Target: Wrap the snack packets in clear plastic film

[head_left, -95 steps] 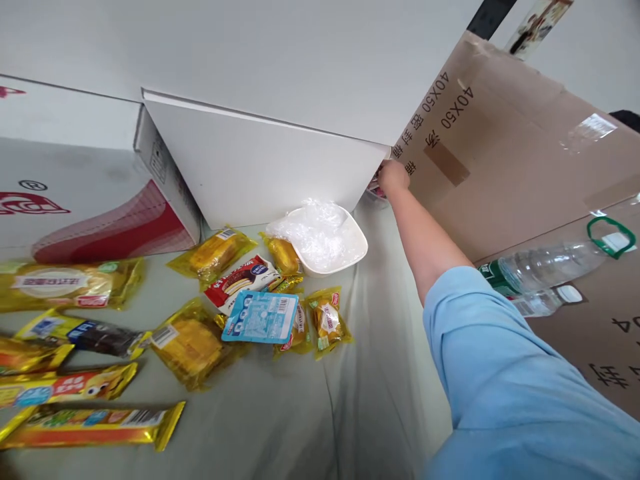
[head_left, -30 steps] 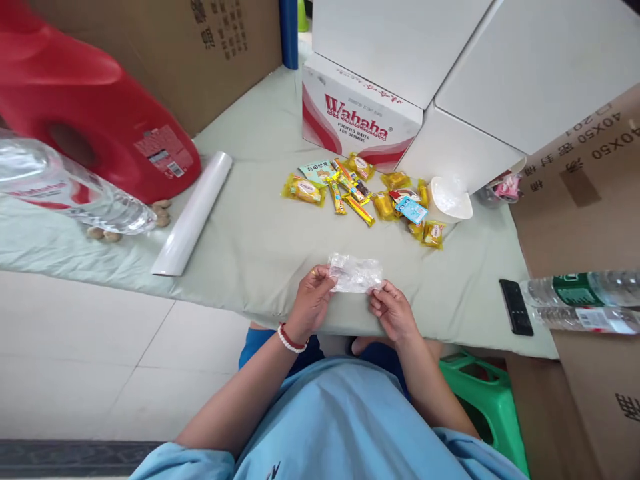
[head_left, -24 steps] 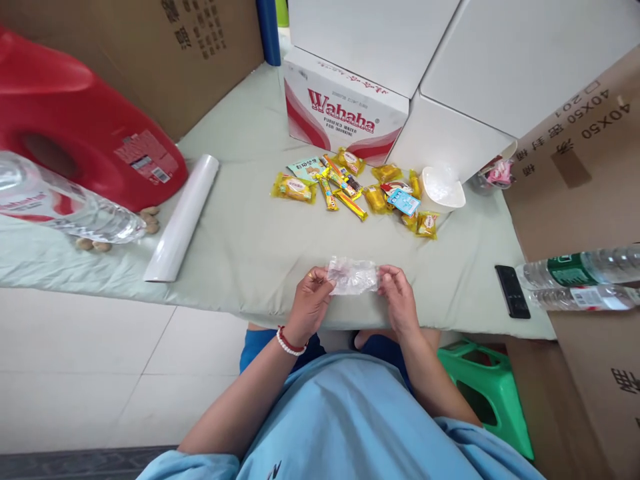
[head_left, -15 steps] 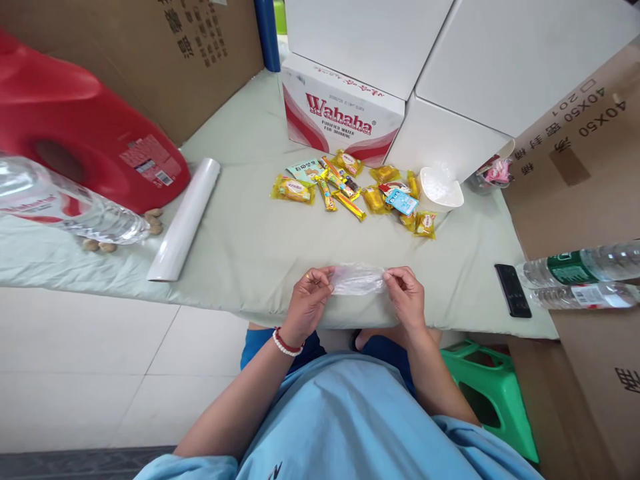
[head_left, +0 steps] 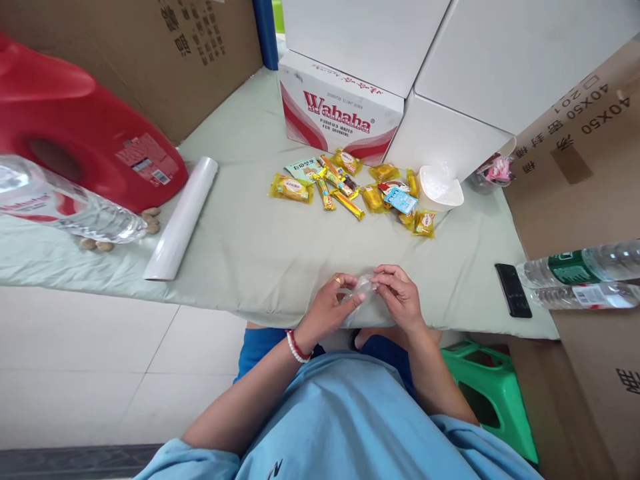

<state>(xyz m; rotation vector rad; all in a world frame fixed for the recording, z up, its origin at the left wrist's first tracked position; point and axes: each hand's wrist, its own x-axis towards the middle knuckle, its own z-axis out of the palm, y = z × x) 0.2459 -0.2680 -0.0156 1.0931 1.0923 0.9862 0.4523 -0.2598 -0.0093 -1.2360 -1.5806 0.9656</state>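
Clear plastic film [head_left: 363,288], crumpled, sits between the person's two hands, above the near edge of the cloth-covered counter [head_left: 240,260]. Left hand [head_left: 330,308], bracelet [head_left: 299,347] at its wrist, is half curled on the film's left side, thumb and forefinger parted with film between them; cannot tell if it grips. Right hand [head_left: 401,300] has the film's upper right end pinched at the fingertips, other fingers bent. Film's long axis runs at a slant, from the right fingertips down and left, toward the person and past the left thumb; lower end is hard to make out, no clear front or back. Beyond the hands, well apart from the film: yellow snack packs [head_left: 291,189] in a loose spread, a white bowl [head_left: 454,198] at their right end, Wahaha box [head_left: 340,113] behind. White roll [head_left: 181,220] lies slanted off to the left, near the red jug [head_left: 95,120]; black phone [head_left: 513,291] off to the right, by the bottle ends.
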